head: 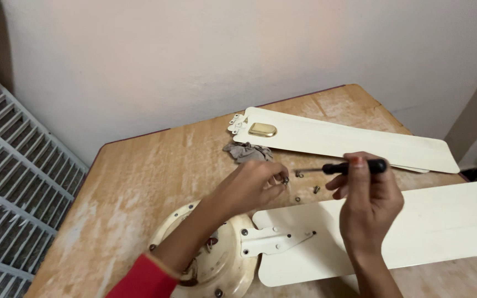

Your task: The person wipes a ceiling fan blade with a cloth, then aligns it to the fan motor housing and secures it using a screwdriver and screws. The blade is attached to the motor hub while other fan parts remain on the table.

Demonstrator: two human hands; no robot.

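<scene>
Fingers of the left hand (252, 185) pinch a small metal screw (285, 180) above the worn wooden table (139, 171), while the right hand (366, 198) is closed around a black-handled screwdriver (354, 166). The screw looks light, hard and slippery, best held by its head. Loose screws (307, 189) lie near the cream metal fan blade (415, 232).

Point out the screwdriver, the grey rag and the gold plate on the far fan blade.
screwdriver (360, 165): head view, on its black handle held in the right hand.
grey rag (245, 151): head view, on the middle of the crumpled cloth.
gold plate (262, 129): head view, on the centre of its shiny face.
</scene>
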